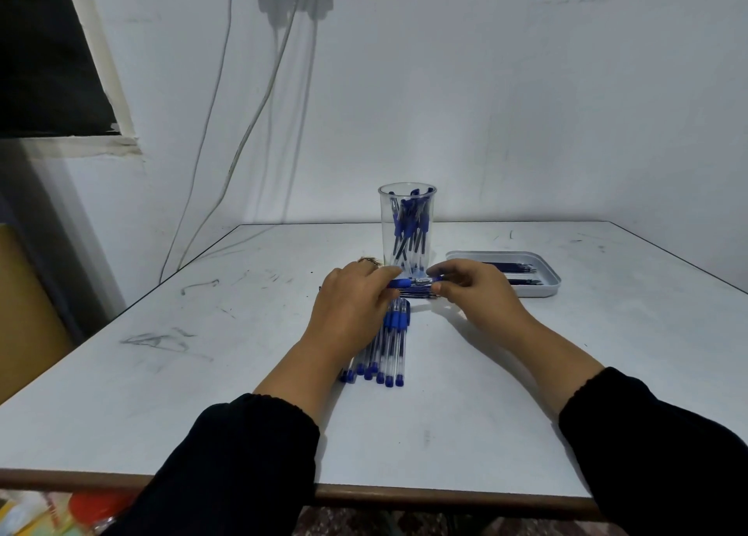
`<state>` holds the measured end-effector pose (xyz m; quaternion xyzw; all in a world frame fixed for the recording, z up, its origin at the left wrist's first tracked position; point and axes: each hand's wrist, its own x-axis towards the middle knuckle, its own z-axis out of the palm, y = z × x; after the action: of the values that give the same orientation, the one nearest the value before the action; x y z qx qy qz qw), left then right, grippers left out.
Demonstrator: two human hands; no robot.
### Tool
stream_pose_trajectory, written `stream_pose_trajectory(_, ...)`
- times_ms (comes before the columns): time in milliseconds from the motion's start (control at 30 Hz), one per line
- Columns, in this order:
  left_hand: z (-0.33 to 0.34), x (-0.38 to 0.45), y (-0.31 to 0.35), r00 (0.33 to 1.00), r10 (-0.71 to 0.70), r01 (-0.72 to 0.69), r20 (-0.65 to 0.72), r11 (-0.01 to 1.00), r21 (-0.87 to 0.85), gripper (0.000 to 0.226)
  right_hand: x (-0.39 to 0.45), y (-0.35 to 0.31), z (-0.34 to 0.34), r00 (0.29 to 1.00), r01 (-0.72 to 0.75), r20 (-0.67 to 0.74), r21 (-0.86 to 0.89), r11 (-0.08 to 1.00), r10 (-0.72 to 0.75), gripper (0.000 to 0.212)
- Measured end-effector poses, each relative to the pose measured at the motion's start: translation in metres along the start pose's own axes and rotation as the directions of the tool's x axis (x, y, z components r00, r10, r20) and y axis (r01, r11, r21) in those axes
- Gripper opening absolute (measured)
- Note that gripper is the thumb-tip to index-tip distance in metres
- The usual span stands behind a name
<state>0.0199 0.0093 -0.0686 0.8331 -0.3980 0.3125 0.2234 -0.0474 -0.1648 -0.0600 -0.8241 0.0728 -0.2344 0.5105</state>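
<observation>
Head view, as I watch it from my remote station. Both hands meet over the middle of the table (pixel 202 373) and share one pen (pixel 413 282), which lies crosswise, roughly level, just above the tabletop. The left hand (pixel 352 304) curls its fingers over the pen's blue capped end; the right hand (pixel 473 288) pinches the other end between thumb and fingertips. Both grips are closed on the pen, neither hand is slack.

Directly under the pen I make out a dark bundle (pixel 419 293) of thin sticks, also crosswise; whether the fingers touch it I cannot tell.

Nearer to me, partly covered by the left palm and wrist, a row (pixel 390 349) of clear pens with blue grips lies side by side, their blue ends pointing toward the table's near edge.

Behind the hands stands a clear cup (pixel 406 227), upright, packed with more blue pens. To its right — well apart from the row — sits a shallow white tray (pixel 544 288) holding dark refills (pixel 512 268) laid lengthwise.

Black sleeves (pixel 243 466) cover both forearms to the wrist. On the wall (pixel 526 110) behind, two cables (pixel 251 130) hang down to the table's far left corner.
</observation>
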Motion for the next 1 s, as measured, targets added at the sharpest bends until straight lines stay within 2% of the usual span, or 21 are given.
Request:
stream_pose_trajectory(133, -0.0037, 0.0011, 0.0023, 0.998, -0.050, 0.050, -0.027, 0.998, -0.023, 0.018, -0.0044, -0.0069, -0.0015, 0.999, -0.050, 0.013, 0.177, 0.983, 0.049, 0.019)
stream_pose_trajectory(400, 0.0024, 0.0010, -0.0036, 0.992, 0.023, -0.020, -0.127, 1.000, 0.023, 0.012, -0.0044, -0.0108, -0.0022, 0.998, -0.063, 0.025, 0.260, 0.964, 0.059, 0.020)
stream_pose_trajectory(800, 0.0042, 0.0019, -0.0007, 0.992, 0.012, -0.003, -0.125, 0.997, 0.074, 0.012, -0.0056, -0.0111, -0.0018, 1.000, 0.004, -0.001, 0.222, 0.975, -0.004, 0.021)
stream_pose_trajectory(1000, 0.0019, 0.0029, 0.0028, 0.996, -0.036, 0.044, -0.076, 0.994, 0.101, 0.022, -0.0053, -0.0114, -0.0020, 1.000, 0.008, 0.006, 0.219, 0.976, -0.009, 0.021)
